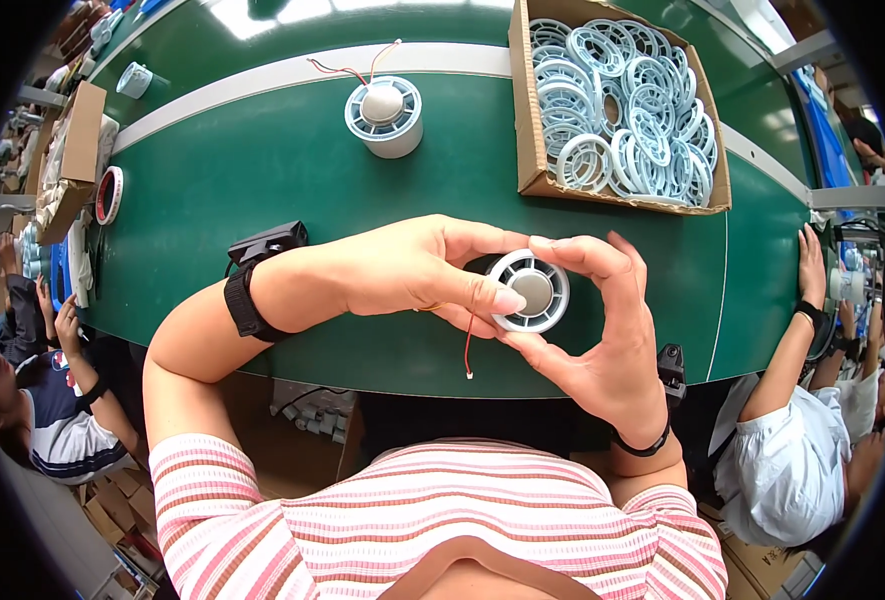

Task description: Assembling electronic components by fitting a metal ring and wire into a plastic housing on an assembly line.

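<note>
Between my two hands is a small round fan unit (532, 291) with a pale ring, radial spokes and a grey hub, its round face turned up toward me. My left hand (432, 265) grips it from the left, the thumb lying on the rim and hub. On the other side my right hand (607, 325) curves its fingers and thumb around the edge. A thin red wire hangs below the unit, under my left fingers. Farther back on the table stands a second such unit (383, 112), a white cylinder with red and dark wires sticking up.
An open cardboard box (534, 150) full of pale blue spoked rings stands at the back right of the green table (262, 160). Toward the left lie a tape roll (109, 195) and a white cup-shaped part (134, 80). Other people work at both sides; one hand (811, 265) rests at the table's right edge.
</note>
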Action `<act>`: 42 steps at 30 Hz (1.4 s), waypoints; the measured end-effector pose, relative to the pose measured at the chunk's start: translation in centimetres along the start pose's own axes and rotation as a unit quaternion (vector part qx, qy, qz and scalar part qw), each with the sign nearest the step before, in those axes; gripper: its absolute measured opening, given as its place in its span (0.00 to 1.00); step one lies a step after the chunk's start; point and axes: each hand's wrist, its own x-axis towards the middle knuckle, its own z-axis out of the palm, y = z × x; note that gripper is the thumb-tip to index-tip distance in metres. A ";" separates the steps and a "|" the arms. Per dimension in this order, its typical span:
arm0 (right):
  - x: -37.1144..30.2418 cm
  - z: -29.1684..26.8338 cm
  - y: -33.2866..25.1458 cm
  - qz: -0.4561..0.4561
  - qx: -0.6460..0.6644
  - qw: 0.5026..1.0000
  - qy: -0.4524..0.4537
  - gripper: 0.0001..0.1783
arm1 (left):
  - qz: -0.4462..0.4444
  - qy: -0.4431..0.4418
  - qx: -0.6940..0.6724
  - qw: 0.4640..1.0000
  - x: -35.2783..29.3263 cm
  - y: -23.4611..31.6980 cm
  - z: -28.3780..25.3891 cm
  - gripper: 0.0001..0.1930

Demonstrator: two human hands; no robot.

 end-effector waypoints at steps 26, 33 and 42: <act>3.3 -9.8 6.3 -0.008 -0.319 0.929 0.185 0.20 | 0.284 0.304 0.852 0.319 -3.9 3.0 -1.8 0.29; 9.0 -8.3 7.3 0.070 -0.237 0.968 0.053 0.11 | 0.230 0.157 0.754 0.595 -2.1 -1.0 3.0 0.32; 2.6 -7.9 2.0 0.093 0.070 0.975 0.187 0.08 | 0.211 0.128 0.663 0.707 -2.1 -0.3 1.9 0.29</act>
